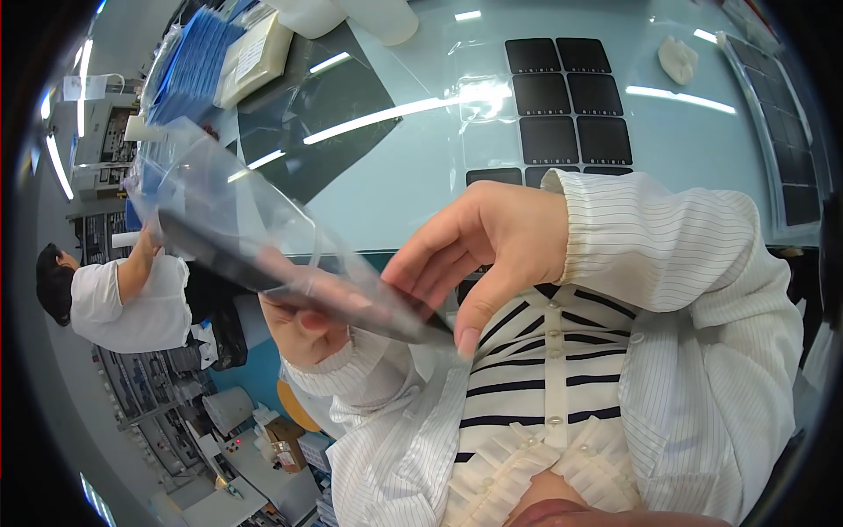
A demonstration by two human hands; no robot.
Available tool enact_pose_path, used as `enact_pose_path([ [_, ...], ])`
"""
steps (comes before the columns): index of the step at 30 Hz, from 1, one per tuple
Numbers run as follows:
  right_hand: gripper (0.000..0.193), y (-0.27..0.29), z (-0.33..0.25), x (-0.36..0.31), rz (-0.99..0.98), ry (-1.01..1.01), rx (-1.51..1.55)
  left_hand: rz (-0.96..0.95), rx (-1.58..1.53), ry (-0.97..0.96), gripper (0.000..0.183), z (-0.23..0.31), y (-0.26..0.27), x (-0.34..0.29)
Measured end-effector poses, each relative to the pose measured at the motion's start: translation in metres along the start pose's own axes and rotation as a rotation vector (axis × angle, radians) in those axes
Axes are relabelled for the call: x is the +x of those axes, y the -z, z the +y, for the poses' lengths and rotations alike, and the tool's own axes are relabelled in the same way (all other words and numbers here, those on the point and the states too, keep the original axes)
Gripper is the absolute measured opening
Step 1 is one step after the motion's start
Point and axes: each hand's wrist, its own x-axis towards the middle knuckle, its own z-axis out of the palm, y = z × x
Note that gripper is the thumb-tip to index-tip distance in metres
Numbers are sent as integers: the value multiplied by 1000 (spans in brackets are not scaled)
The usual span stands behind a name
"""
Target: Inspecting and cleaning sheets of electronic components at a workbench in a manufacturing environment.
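My left hand (303,323) is closed around the underside of a dark, flat stack in clear plastic film (351,303), its thumb showing below. The stack slants from the upper left down toward my chest. Motion smears it, so its layers cannot be made out. Loose clear film flares out above its far end. At the near end, my right hand (500,241) curls over the edge, fingers bent on one side and thumb on the other. Beyond my hands, several black rectangular panels (549,140) lie in rows on the glossy pale table (421,193).
At the back left are a pile of blue sheets (189,66), a cream-coloured pack (255,61) and a dark sheet (307,132). A crumpled white lump (677,60) lies back right, beside a film-covered panel tray (777,132). A person in white (132,303) works at the left.
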Motion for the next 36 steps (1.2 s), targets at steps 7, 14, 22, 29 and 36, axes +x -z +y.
enact_pose_path([
  [7,64,-2,5,-3,42,172,-131,350,400,7,21,3,-43,21],
  [14,63,-1,0,0,45,113,-17,381,466,20,21,4,-36,23],
  [22,59,-3,2,-9,105,112,-51,409,600,20,24,6,-28,12],
  [29,60,-1,-11,-32,225,91,-81,694,673,-62,42,15,-31,11],
  [36,61,31,-29,-69,460,287,-812,988,672,-223,28,41,18,-6],
])
